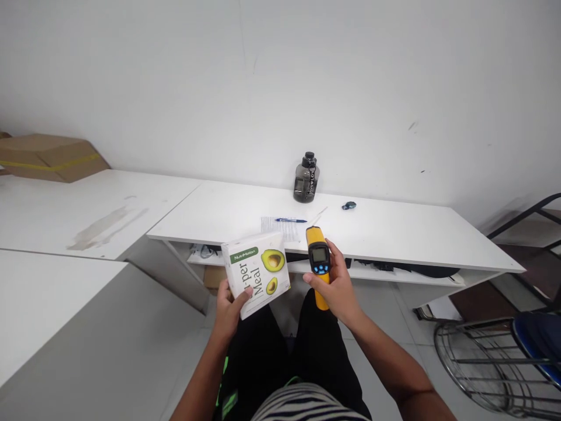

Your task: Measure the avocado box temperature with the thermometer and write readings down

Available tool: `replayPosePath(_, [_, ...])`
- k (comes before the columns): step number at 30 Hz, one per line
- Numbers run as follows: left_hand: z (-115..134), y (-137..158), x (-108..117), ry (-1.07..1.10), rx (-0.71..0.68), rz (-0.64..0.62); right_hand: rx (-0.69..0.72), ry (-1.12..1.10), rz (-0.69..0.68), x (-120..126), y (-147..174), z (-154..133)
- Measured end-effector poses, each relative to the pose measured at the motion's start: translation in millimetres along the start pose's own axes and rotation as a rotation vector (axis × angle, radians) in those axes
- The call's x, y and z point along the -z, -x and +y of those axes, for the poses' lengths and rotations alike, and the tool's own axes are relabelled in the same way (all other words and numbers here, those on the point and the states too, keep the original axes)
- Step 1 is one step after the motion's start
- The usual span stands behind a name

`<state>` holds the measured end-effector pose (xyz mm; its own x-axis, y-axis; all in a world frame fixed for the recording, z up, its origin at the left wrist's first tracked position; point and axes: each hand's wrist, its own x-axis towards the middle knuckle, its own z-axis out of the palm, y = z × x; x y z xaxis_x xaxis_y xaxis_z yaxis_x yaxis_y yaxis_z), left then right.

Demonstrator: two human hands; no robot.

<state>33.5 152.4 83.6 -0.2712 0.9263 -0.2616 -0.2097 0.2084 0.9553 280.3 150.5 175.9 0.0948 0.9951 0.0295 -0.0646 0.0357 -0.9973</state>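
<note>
My left hand (228, 309) grips a white box (256, 272) by its lower left corner, thumb on the front. Avocado pictures, a green "NutriMotion" label and the word "Meal" show on the box. A yellow and black infrared thermometer (321, 266) is in my right hand (338, 286), its small grey screen and blue buttons facing up. The thermometer stands just right of the box, apart from it. Behind them on the white desk (394, 234) lie a blue pen (291, 220) and a printed sheet (268, 225), partly hidden by the box.
A dark water bottle (305, 181) stands against the wall, with a small dark object (349, 205) to its right. Under the desktop runs a shelf (363, 270) holding dark items. A cardboard box (52, 156) sits far left. Metal-framed stools (473, 368) are at the right.
</note>
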Motion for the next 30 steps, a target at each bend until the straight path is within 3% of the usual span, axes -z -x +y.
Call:
replayPosePath(7, [-2.5, -13.9, 1.1, -0.042, -0.049, 0.053, 0.031, 0.118, 0.039, 12.5, -20.3, 23.6])
replayPosePath(11, [9.1, -44.0, 1.8, -0.193, -0.225, 0.202, 0.008, 0.381, 0.186, 40.4, -73.0, 64.1])
replayPosePath(17, [39.2, -120.1, -15.4, -0.427, -0.465, 0.342, -0.064, 0.863, 0.239, 81.5, -153.7, 110.4])
replayPosePath(23, [40.2, -190.0, -38.7, -0.629, -0.485, 0.355, -0.219, 1.206, 0.162, 83.7, -187.5, 118.9])
replayPosePath(28, [22.7, -216.9, -39.4, -0.775, -0.395, 0.294, -0.307, 1.253, 0.201, 79.1, -207.4, 120.9])
replayPosePath(30, [17.1, -221.9, -38.2, -0.843, -0.366, 0.300, -0.274, 1.310, 0.230, 76.6, -214.1, 123.3])
